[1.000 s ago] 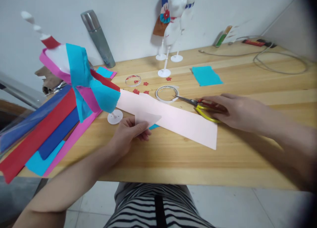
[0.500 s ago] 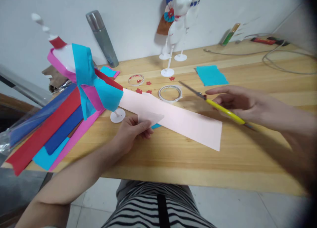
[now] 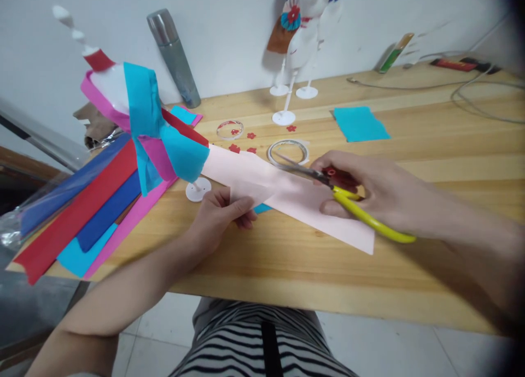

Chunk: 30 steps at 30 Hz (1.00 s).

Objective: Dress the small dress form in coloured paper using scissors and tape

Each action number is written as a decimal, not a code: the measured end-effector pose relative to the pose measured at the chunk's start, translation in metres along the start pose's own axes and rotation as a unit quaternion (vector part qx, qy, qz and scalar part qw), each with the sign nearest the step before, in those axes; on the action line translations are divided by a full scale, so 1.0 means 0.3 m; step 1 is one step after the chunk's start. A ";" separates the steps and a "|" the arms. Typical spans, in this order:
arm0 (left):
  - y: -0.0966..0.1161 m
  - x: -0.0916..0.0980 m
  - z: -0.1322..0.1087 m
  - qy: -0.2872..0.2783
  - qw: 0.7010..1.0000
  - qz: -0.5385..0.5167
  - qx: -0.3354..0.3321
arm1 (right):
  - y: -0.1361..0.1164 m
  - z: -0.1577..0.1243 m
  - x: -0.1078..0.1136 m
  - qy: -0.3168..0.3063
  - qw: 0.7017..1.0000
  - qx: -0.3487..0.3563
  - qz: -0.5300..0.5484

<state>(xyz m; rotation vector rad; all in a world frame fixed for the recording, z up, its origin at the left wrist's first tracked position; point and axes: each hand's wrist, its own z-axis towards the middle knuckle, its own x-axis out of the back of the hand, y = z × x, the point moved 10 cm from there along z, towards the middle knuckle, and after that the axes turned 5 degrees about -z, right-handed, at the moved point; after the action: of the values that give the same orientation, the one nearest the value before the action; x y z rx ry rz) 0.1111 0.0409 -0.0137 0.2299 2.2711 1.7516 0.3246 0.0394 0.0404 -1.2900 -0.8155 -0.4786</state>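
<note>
Over the table lies a long pale pink strip (image 3: 305, 194), its near edge folded up in the middle. My left hand (image 3: 229, 207) pinches that fold between thumb and fingers. A bit of blue material (image 3: 262, 208) shows beneath it. My right hand (image 3: 361, 186) grips yellow-handled scissors (image 3: 369, 219) above the strip's right part, blades pointing left. Whether the blades touch the strip I cannot tell. At the left stands a small white mannequin (image 3: 117, 93) wrapped in turquoise, magenta and red strips; its turquoise piece (image 3: 184, 153) covers the pink strip's far left end.
Two tape rolls (image 3: 288, 142) and several red flower shapes (image 3: 251, 135) lie behind the strip. Coloured strips (image 3: 82, 213) are stacked at the left. White mannequins (image 3: 305, 43), a grey bottle (image 3: 174, 57), a turquoise square (image 3: 361, 123) and a cable (image 3: 410, 86) are at the back.
My right hand has brought the scissors left, over the pink strip, and its fingers have moved into the handles. My left hand keeps its pinch. The view has shifted slightly.
</note>
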 end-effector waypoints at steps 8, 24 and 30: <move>0.010 0.000 -0.005 -0.012 0.999 -0.035 -0.034 | -0.065 -0.020 -0.057 -0.052 0.989 0.068 -0.118; 0.024 -0.012 -0.013 -0.019 0.998 -0.022 -0.050 | -0.102 -0.035 -0.131 -0.090 0.960 0.146 -0.223; 0.024 -0.009 -0.008 -0.018 0.998 -0.017 -0.049 | -0.107 -0.036 -0.131 -0.086 0.962 0.153 -0.209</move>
<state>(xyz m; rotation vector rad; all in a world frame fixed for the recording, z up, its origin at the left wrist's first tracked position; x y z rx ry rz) 0.1128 0.0398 -0.0060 0.1993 2.1443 1.8207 0.2791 0.0164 0.0306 -0.8783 -1.2677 -0.5513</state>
